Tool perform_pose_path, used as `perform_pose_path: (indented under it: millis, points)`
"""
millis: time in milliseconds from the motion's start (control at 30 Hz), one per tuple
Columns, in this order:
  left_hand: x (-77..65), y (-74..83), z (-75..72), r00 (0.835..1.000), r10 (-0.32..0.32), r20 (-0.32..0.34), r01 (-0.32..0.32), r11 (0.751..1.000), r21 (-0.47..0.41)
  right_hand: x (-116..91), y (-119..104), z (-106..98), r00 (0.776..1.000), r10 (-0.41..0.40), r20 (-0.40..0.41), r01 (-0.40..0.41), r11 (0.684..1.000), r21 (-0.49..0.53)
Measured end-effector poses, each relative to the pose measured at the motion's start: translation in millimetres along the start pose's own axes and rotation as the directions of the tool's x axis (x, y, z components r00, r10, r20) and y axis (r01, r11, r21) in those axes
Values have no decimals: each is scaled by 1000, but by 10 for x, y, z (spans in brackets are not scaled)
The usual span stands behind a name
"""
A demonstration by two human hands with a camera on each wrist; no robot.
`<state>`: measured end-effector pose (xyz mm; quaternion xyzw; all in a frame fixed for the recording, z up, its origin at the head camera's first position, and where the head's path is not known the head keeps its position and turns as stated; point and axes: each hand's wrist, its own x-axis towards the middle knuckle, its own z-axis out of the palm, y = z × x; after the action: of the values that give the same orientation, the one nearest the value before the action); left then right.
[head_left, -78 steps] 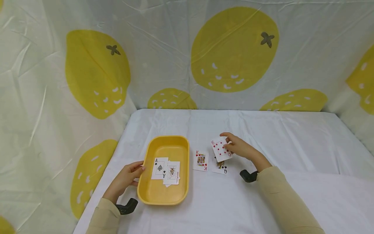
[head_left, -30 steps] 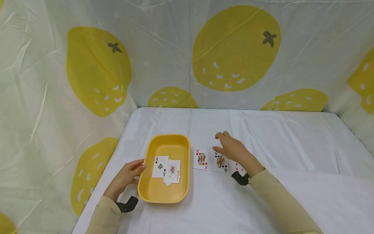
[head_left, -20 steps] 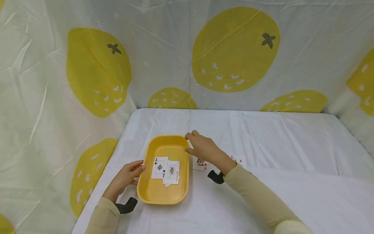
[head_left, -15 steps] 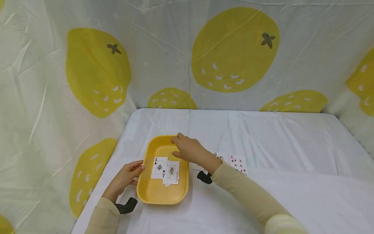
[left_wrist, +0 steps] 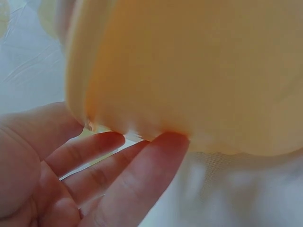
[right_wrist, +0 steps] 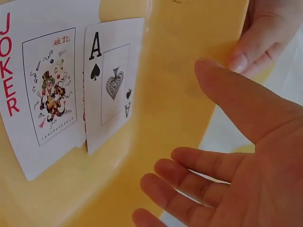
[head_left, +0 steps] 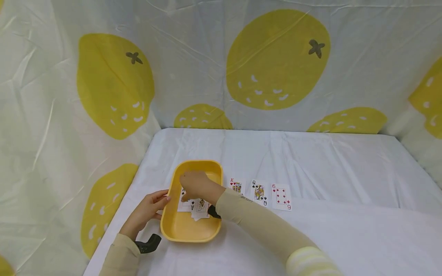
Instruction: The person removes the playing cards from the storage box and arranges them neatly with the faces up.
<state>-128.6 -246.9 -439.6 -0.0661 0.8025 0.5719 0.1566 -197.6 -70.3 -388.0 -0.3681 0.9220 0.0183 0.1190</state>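
Note:
My left hand (head_left: 146, 210) grips the left side of a yellow plastic tray (head_left: 191, 233), thumb at the rim and fingers against its outer wall, as the left wrist view shows. Reaching into the tray is my right hand (head_left: 198, 184), hovering over the playing cards there. In the right wrist view its thumb and fingers are spread apart, with nothing between them. The ace of spades (right_wrist: 113, 85) lies beside a joker card (right_wrist: 47, 99) on the tray floor, partly hidden by my hand in the head view. Another card's edge peeks out from under the joker.
To the right of the tray, the king of hearts (head_left: 236, 185), queen of spades (head_left: 259, 191) and six of diamonds (head_left: 281, 197) lie face up in a row on the white tablecloth (head_left: 345, 237). A lemon-print curtain (head_left: 193, 57) hangs behind the table.
The six of diamonds, earlier in my right hand, was laid right of the queen. The right hand, emptied, then moved left across the cards into the tray. My left hand stayed on the tray.

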Motion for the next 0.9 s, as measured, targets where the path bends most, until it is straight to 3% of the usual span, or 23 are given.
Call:
perform_pose_path:
  millis: [200, 500, 600, 733, 900]
  points:
    - [-12, -14, -5, 999, 31, 28, -30, 999, -24, 82, -118, 168, 992, 93, 79, -90, 995, -42]
    - [-9, -14, 8, 999, 33, 23, -33, 999, -27, 177, -69, 386, 990, 132, 58, -128, 990, -63]
    - [-12, -7, 6, 999, 34, 21, -34, 999, -27, 193, -55, 384, 987, 151, 49, -150, 989, -5]
    - [-17, 1, 5, 999, 37, 15, -36, 999, -28, 219, -45, 371, 983, 181, -32, -175, 975, 138]
    - [-16, 1, 3, 999, 31, 8, -30, 999, -36, 240, -9, 331, 988, 129, -88, -94, 941, 324]
